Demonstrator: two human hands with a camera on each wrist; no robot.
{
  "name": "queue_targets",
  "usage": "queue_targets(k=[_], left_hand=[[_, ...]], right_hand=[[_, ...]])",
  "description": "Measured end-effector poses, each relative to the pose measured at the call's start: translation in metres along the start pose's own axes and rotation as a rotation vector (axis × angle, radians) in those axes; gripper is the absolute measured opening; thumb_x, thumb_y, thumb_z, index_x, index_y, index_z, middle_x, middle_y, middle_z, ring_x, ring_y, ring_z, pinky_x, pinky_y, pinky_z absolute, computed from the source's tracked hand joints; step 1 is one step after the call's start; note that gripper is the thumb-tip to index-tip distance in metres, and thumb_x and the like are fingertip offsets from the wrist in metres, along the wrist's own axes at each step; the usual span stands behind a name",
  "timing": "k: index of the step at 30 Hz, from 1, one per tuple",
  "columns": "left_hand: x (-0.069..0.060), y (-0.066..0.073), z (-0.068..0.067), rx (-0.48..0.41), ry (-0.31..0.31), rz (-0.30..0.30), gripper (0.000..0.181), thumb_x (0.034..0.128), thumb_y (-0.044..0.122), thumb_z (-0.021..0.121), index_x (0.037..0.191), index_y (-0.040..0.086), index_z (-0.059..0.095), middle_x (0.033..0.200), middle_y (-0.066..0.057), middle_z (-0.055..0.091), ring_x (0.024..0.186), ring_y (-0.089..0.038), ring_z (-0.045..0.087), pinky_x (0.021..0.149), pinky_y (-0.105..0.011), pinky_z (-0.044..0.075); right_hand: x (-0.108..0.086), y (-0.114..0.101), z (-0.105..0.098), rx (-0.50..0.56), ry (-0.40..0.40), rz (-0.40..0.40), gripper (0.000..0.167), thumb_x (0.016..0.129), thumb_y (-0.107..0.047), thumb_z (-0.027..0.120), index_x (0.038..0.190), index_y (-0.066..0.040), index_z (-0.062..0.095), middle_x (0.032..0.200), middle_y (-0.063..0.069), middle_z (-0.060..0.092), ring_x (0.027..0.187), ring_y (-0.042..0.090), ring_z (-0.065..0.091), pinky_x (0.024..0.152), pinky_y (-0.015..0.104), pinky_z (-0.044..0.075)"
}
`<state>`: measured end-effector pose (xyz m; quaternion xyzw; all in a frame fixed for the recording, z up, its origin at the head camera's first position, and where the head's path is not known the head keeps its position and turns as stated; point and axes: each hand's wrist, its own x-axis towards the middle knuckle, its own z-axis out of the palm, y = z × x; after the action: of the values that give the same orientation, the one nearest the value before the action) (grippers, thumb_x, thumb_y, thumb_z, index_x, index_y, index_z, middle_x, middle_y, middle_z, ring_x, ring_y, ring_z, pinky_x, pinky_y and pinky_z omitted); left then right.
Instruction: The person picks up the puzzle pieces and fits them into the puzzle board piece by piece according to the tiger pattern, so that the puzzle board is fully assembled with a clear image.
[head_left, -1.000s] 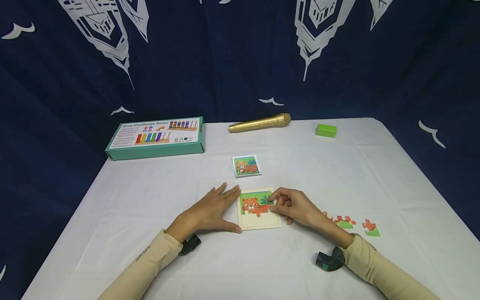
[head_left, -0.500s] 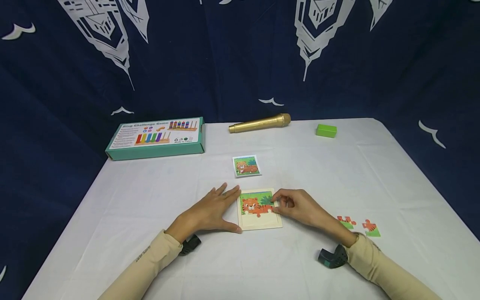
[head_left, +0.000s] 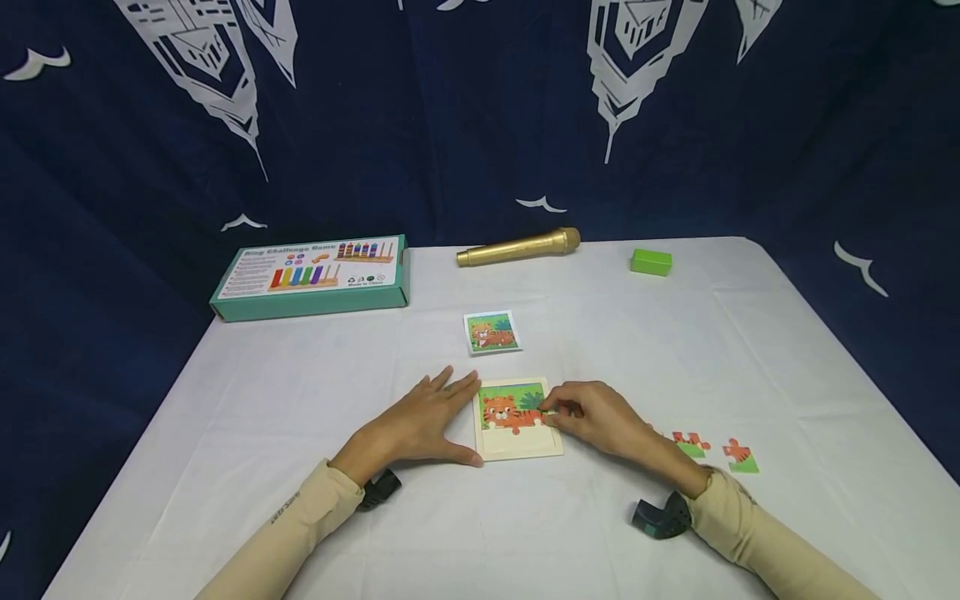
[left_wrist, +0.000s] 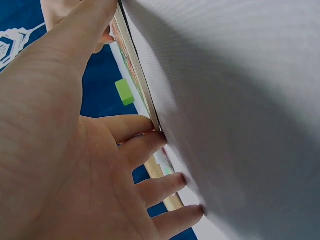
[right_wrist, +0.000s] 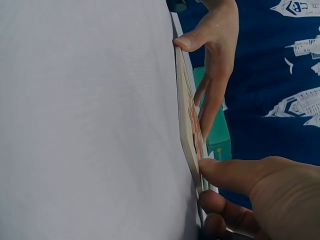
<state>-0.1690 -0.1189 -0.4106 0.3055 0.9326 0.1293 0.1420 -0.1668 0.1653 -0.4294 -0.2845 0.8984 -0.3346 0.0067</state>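
1. One tiger puzzle (head_left: 516, 419) lies about midway between the left and right edges of the table (head_left: 450, 533).
2. The left hand (head_left: 423, 423) is spread, its grip empty, and touches the puzzle's left side.
3. The right hand (head_left: 596, 417) has bent fingers at the puzzle's right side; whether its grip holds a piece, I cannot tell.
4. Some loose pieces (head_left: 742, 457) lie nearer to the table's right edge.

We see a cream puzzle board (head_left: 513, 448) and a white-edged card (head_left: 492, 333), both with an orange, dark-striped tiger on green, and loose orange-and-green pieces (head_left: 741, 457). Our table (head_left: 337, 358) is white, the box (head_left: 311, 275) teal and white, the microphone (head_left: 519, 247) gold, the block (head_left: 651, 262) lime green, the curtain (head_left: 435, 117) navy patterned with white.
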Motion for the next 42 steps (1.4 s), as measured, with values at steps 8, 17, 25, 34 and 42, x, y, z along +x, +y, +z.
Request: queue_targets(k=[8, 17, 25, 34, 42], left_hand=[[0.0, 0.0, 0.002, -0.006, -0.003, -0.004, 0.112, 0.068, 0.071, 0.069, 0.152, 0.011, 0.026, 0.159, 0.0, 0.021, 0.147, -0.032, 0.009, 0.116, -0.052, 0.013], [0.0, 0.0, 0.003, -0.006, 0.003, 0.009, 0.112, 0.0681, 0.071, 0.069, 0.152, 0.011, 0.026, 0.159, -0.001, 0.021, 0.147, -0.033, 0.009, 0.116, -0.053, 0.013], [0.0, 0.0, 0.002, 0.001, 0.005, 0.006, 0.113, 0.0676, 0.073, 0.068, 0.152, 0.011, 0.026, 0.159, 0.0, 0.021, 0.146, -0.033, 0.009, 0.116, -0.053, 0.014], [-0.001, -0.001, 0.001, -0.001, 0.006, 0.0, 0.112, 0.0682, 0.07, 0.07, 0.152, 0.011, 0.026, 0.159, -0.001, 0.02, 0.147, -0.033, 0.009, 0.116, -0.053, 0.014], [0.001, -0.001, 0.0, -0.004, 0.006, -0.001, 0.112, 0.068, 0.069, 0.071, 0.153, 0.012, 0.026, 0.159, 0.0, 0.02, 0.147, -0.032, 0.008, 0.116, -0.053, 0.013]], right_hand=[[-0.004, -0.002, 0.002, -0.055, -0.023, -0.056, 0.015, 0.085, -0.013, 0.073, 0.099, -0.018, 0.076, 0.084, -0.014, 0.066, 0.066, 0.001, 0.047, 0.06, 0.019, 0.041], [-0.007, -0.002, -0.001, -0.14, -0.089, -0.132, 0.024, 0.087, -0.008, 0.066, 0.107, -0.018, 0.076, 0.081, -0.015, 0.059, 0.063, 0.0, 0.041, 0.057, 0.017, 0.036], [-0.008, -0.009, -0.005, -0.353, -0.147, -0.225, 0.027, 0.087, -0.009, 0.065, 0.111, -0.017, 0.074, 0.077, -0.009, 0.051, 0.058, 0.001, 0.034, 0.052, 0.017, 0.031], [-0.007, -0.01, -0.004, -0.394, -0.114, -0.294, 0.026, 0.086, -0.01, 0.064, 0.11, -0.017, 0.075, 0.077, -0.009, 0.051, 0.058, 0.001, 0.033, 0.052, 0.016, 0.031], [-0.005, -0.002, -0.009, -0.218, -0.17, -0.181, 0.032, 0.091, -0.011, 0.057, 0.117, -0.023, 0.071, 0.079, -0.015, 0.047, 0.063, 0.001, 0.037, 0.058, 0.018, 0.035]])
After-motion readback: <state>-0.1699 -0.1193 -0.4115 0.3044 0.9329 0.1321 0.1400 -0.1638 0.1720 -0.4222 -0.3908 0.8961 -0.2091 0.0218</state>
